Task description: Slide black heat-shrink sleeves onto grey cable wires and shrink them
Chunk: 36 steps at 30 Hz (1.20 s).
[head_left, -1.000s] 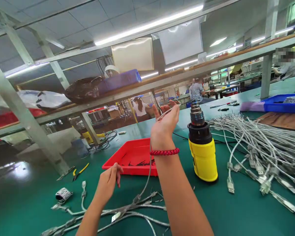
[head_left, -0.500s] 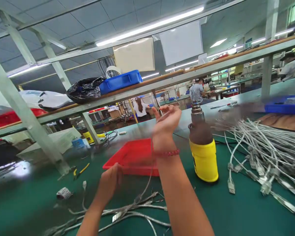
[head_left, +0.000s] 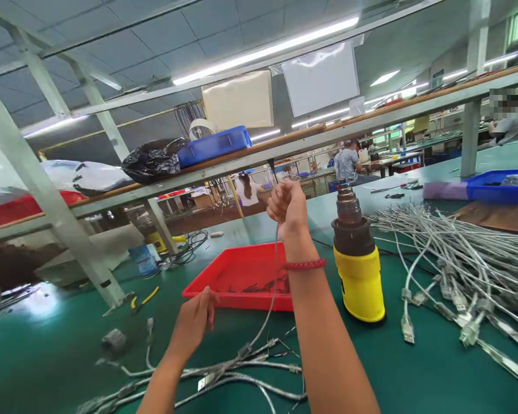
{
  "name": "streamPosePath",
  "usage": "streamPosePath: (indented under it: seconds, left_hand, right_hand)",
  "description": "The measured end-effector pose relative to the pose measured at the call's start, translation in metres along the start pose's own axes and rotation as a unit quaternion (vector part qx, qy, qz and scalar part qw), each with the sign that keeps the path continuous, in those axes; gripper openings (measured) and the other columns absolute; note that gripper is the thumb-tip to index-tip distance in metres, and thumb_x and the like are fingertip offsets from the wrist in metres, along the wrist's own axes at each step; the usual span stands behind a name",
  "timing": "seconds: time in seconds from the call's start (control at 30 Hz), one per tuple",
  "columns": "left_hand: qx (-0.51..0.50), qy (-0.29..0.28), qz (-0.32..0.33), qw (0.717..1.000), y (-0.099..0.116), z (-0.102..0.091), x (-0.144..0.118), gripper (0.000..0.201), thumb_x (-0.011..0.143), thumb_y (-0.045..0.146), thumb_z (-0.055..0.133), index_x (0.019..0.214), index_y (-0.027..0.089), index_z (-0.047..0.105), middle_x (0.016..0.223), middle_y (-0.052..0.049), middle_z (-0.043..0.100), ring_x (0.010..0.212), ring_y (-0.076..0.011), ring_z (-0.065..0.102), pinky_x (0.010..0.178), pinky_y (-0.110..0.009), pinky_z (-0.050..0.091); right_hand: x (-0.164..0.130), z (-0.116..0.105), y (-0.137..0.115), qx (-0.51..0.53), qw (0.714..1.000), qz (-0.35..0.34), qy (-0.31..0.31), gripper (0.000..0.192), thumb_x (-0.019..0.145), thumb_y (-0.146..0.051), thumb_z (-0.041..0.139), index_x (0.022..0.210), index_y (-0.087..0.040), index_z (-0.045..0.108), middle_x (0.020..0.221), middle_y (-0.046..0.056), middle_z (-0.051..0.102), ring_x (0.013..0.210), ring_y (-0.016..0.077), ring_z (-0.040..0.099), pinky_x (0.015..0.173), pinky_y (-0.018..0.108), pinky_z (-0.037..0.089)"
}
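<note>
Green benchtop fills the foreground, strip light blazing overhead, shelf rail slanting across the room, and up front it's all about one grey cable! Its upper end runs into the raised right hand, fingers curled closed around it, and from there it drops in front of the red tray, passing between the two forearms, down to the loose cables on the bench. Off to the left, well apart from its partner, the left hand hovers by the tray's near corner, fingers loosely bent; whether anything is pinched there, I can't tell. Just right of the raised wrist stands the yellow heat gun, nozzle up, with the big cable bundle beyond it.

And look at the change: a second ago that right palm lay open, fingers spread, cable across it; now it's folded in. Left hand? Practically the same spot. Heat gun, still standing.
</note>
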<state>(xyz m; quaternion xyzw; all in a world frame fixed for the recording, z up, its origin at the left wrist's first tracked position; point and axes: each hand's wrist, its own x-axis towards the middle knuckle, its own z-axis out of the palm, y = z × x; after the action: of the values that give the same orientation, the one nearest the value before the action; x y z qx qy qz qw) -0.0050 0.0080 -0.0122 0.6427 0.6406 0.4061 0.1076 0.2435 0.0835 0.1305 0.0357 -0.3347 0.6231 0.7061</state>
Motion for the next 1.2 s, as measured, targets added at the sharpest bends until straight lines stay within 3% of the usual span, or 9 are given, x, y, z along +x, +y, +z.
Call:
streamPosePath:
  seconds: [0.13, 0.23, 0.3, 0.43, 0.6, 0.67, 0.8, 1.0, 1.2]
  left_hand:
    - [-0.001, -0.008, 0.0, 1.0, 0.001, 0.001, 0.0, 0.052, 0.087, 0.066, 0.026, 0.073, 0.02, 0.049, 0.046, 0.002, 0.051, 0.046, -0.0178, 0.055, 0.055, -0.029, 0.043]
    - [-0.001, -0.007, -0.005, 1.0, 0.001, 0.001, 0.0, 0.053, 0.086, 0.066, 0.027, 0.073, 0.02, 0.049, 0.046, 0.002, 0.051, 0.045, -0.0176, 0.055, 0.053, -0.029, 0.042]
    - [-0.006, -0.008, -0.008, 1.0, 0.001, 0.002, 0.0, 0.053, 0.086, 0.067, 0.027, 0.075, 0.02, 0.049, 0.046, 0.002, 0.05, 0.044, -0.0174, 0.055, 0.052, -0.029, 0.042]
    - [-0.007, -0.013, -0.002, 1.0, 0.001, 0.002, 0.0, 0.054, 0.086, 0.067, 0.028, 0.076, 0.019, 0.05, 0.046, 0.003, 0.05, 0.043, -0.0169, 0.054, 0.052, -0.028, 0.042]
    - [0.009, 0.006, 0.015, 1.0, 0.003, 0.0, -0.002, 0.053, 0.087, 0.065, 0.029, 0.072, 0.019, 0.051, 0.045, 0.002, 0.05, 0.046, -0.0166, 0.055, 0.055, -0.028, 0.043]
    - [0.009, 0.006, 0.017, 1.0, 0.003, 0.0, -0.002, 0.053, 0.088, 0.065, 0.028, 0.073, 0.019, 0.051, 0.045, 0.002, 0.05, 0.046, -0.0167, 0.055, 0.055, -0.028, 0.042]
    - [0.01, -0.003, 0.018, 1.0, 0.003, 0.0, -0.001, 0.053, 0.088, 0.065, 0.027, 0.076, 0.019, 0.051, 0.045, 0.003, 0.05, 0.046, -0.0172, 0.055, 0.056, -0.029, 0.043]
    - [0.018, -0.002, 0.018, 1.0, 0.003, 0.001, 0.0, 0.051, 0.088, 0.063, 0.026, 0.075, 0.02, 0.051, 0.044, 0.003, 0.051, 0.046, -0.0174, 0.055, 0.057, -0.029, 0.043]
    - [0.013, 0.001, 0.02, 1.0, 0.006, 0.002, -0.001, 0.049, 0.088, 0.061, 0.028, 0.075, 0.02, 0.052, 0.044, 0.003, 0.051, 0.045, -0.0173, 0.054, 0.055, -0.028, 0.043]
  right_hand:
    - [0.002, -0.006, -0.003, -0.06, 0.997, 0.038, 0.013, 0.028, 0.09, -0.03, 0.034, 0.066, -0.02, 0.044, 0.038, -0.012, 0.02, 0.032, 0.0048, 0.01, 0.032, 0.016, 0.009]
    - [0.004, -0.011, -0.003, -0.034, 0.998, 0.055, 0.015, 0.037, 0.09, -0.033, 0.019, 0.07, -0.019, 0.046, 0.04, -0.009, 0.026, 0.033, 0.0068, 0.015, 0.031, 0.017, 0.014]
    - [0.006, -0.013, -0.002, -0.02, 0.998, 0.05, 0.042, 0.036, 0.09, -0.028, 0.017, 0.067, -0.019, 0.045, 0.042, -0.008, 0.027, 0.034, 0.0068, 0.019, 0.032, 0.017, 0.017]
    - [0.009, -0.013, -0.001, -0.016, 0.997, 0.015, 0.074, 0.028, 0.09, -0.018, 0.031, 0.065, -0.018, 0.043, 0.044, -0.009, 0.032, 0.035, 0.005, 0.026, 0.035, 0.016, 0.026]
    - [0.01, -0.005, 0.005, -0.019, 0.996, -0.037, 0.083, 0.024, 0.092, -0.015, 0.038, 0.08, -0.014, 0.059, 0.057, -0.004, 0.056, 0.049, 0.007, 0.053, 0.051, 0.02, 0.049]
    - [0.01, -0.001, 0.01, 0.009, 0.989, -0.081, 0.125, 0.021, 0.092, -0.016, 0.041, 0.085, -0.014, 0.061, 0.065, -0.002, 0.062, 0.057, 0.008, 0.06, 0.059, 0.022, 0.053]
    - [0.006, 0.005, 0.016, 0.072, 0.952, -0.182, 0.234, 0.016, 0.091, -0.023, 0.045, 0.094, -0.016, 0.059, 0.078, -0.001, 0.067, 0.071, 0.0087, 0.068, 0.059, 0.019, 0.053]
    - [0.001, 0.009, 0.007, 0.068, 0.951, -0.2, 0.227, 0.019, 0.089, -0.029, 0.045, 0.099, -0.016, 0.056, 0.103, 0.007, 0.069, 0.083, 0.011, 0.07, 0.058, 0.02, 0.055]
    - [0.001, 0.007, -0.003, 0.052, 0.952, -0.193, 0.233, 0.018, 0.09, -0.029, 0.038, 0.094, -0.019, 0.054, 0.113, 0.007, 0.066, 0.09, 0.0121, 0.07, 0.06, 0.021, 0.055]
